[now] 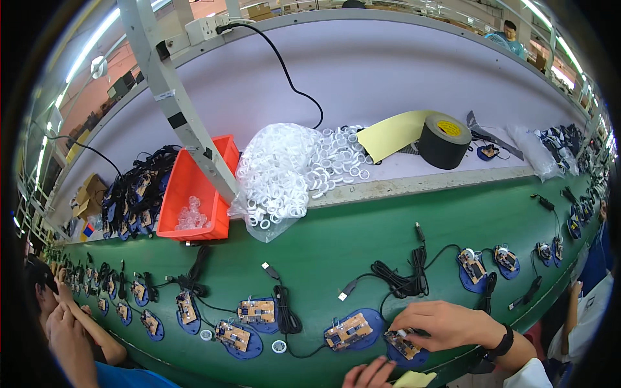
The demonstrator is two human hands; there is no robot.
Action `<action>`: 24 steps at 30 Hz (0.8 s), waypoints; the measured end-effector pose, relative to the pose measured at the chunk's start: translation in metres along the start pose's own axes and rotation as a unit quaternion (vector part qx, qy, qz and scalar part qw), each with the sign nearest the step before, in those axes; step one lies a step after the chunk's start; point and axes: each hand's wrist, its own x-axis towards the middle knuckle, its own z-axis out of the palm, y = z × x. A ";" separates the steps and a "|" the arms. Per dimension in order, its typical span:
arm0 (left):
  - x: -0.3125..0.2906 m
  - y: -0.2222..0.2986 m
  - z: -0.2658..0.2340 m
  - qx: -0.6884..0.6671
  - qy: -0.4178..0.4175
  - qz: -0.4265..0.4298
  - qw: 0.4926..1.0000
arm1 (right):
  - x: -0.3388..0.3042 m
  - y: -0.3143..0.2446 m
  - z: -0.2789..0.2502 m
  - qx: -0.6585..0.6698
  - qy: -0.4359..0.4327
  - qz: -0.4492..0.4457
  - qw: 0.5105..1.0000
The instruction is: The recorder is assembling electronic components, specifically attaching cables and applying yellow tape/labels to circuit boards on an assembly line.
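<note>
yellow paper [415, 379] is sitting right by your left hand [369, 374]; those fingers are curling loosely, can't tell if they're gripping it. your right hand [440, 326] is pinching a small white part [403, 332] over the circuit board [405, 350], which is lying on its blue base [417, 359]. pressing crooked could be bending something imo. further back, black cable [414, 285] is bunching close, so your wrist could be snagging it. beyond, loose white rings [336, 161] are lying near the shelf edge [388, 188]: one bump, they could be rolling down.

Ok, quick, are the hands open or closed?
Left hand: partly out of view; can't tell.
Right hand: fingers bent over the circuit board; grip unclear.
</note>
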 end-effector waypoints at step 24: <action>0.008 0.003 0.011 0.001 -0.007 -0.007 1.000 | -0.011 0.002 0.007 -0.161 -0.010 0.012 0.987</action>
